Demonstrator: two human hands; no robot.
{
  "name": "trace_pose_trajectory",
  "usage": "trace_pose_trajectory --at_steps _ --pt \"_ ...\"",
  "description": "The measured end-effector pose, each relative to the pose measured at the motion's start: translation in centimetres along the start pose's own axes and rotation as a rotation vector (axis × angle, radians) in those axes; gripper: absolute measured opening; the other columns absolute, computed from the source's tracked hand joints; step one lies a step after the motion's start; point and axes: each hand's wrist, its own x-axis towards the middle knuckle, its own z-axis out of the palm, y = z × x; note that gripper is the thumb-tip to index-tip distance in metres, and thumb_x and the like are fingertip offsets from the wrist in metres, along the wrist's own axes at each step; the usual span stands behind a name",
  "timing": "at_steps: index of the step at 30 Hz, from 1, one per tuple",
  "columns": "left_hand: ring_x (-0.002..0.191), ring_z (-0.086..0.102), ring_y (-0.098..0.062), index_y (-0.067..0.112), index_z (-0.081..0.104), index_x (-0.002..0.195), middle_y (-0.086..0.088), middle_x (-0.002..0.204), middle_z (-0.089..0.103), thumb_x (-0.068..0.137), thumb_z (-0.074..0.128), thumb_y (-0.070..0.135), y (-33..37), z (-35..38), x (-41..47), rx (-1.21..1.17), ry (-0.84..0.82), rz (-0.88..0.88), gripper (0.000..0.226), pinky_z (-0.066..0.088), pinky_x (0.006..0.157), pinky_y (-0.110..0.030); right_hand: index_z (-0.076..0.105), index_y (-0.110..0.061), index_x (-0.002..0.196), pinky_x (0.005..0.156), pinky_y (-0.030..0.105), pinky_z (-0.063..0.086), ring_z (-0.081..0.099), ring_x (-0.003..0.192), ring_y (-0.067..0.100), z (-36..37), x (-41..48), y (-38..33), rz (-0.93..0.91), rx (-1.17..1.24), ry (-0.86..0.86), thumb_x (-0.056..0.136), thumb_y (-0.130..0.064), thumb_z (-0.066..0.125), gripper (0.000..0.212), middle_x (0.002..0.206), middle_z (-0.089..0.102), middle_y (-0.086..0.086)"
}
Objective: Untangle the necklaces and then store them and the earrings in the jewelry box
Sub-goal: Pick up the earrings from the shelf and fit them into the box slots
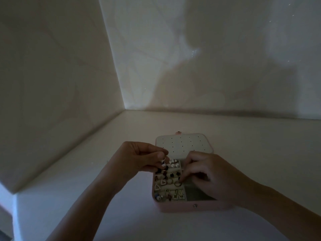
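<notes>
A pale, smooth counter (243, 153) fills a corner, meeting one wall (208, 66) along its 12 o'clock edge and another wall (52, 84) along its 9 o'clock edge; toward 8 o'clock its surface ends in a dropped edge. The only thing lying directly on it is a pink jewelry box (177, 206), set near the 6 o'clock side, well apart from both walls. Its lid (175, 143) is thrown open toward 12 o'clock, and a small stud (195, 205) shows on the wall facing 6 o'clock
</notes>
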Motion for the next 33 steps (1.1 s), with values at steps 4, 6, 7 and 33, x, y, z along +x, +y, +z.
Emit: trace_pose_trajectory --at_steps 4,6,7,33 --pt "0.067 0.07 -0.015 0.003 0.071 0.084 -0.013 0.081 0.074 0.064 0.07 0.012 0.1 -0.1 0.0 0.004 -0.032 -0.039 0.022 0.054 0.058 -0.018 0.076 -0.032 0.089 0.066 0.004 0.038 0.053 0.081 -0.009 -0.1 0.0 0.1 -0.03 -0.042 -0.025 0.082 -0.026 0.04 0.037 0.089 0.046 -0.029" --pt "0.067 0.069 -0.015 0.005 0.073 0.081 -0.013 0.082 0.074 0.064 0.071 0.013 0.1 -0.2 -0.1 0.051 -0.064 -0.062 0.019 0.055 0.059 -0.018 0.076 -0.033 0.09 0.065 0.004 0.038 0.05 0.078 -0.01 -0.1 0.0 0.0 -0.043 -0.069 -0.036 0.081 -0.029 0.035 0.041 0.091 0.045 -0.028" --pt "0.068 0.069 -0.014 0.007 0.073 0.08 -0.012 0.082 0.074 0.066 0.072 0.012 0.1 -0.2 -0.1 0.09 -0.091 -0.07 0.015 0.054 0.06 -0.018 0.075 -0.033 0.091 0.064 0.005 0.038 0.05 0.077 -0.009 -0.1 -0.1 0.0 -0.052 -0.089 -0.043 0.081 -0.028 0.035 0.042 0.091 0.046 -0.026" --pt "0.074 0.067 0.003 0.029 0.074 0.072 0.014 0.076 0.073 0.076 0.077 0.019 -1.1 1.7 -0.1 0.592 -0.172 -0.04 0.011 0.047 0.064 -0.005 0.076 -0.028 0.093 0.063 0.009 0.035 0.05 0.076 -0.003 -0.2 -0.1 0.1 -0.081 -0.123 -0.05 0.08 -0.023 0.033 0.045 0.092 0.056 -0.012"
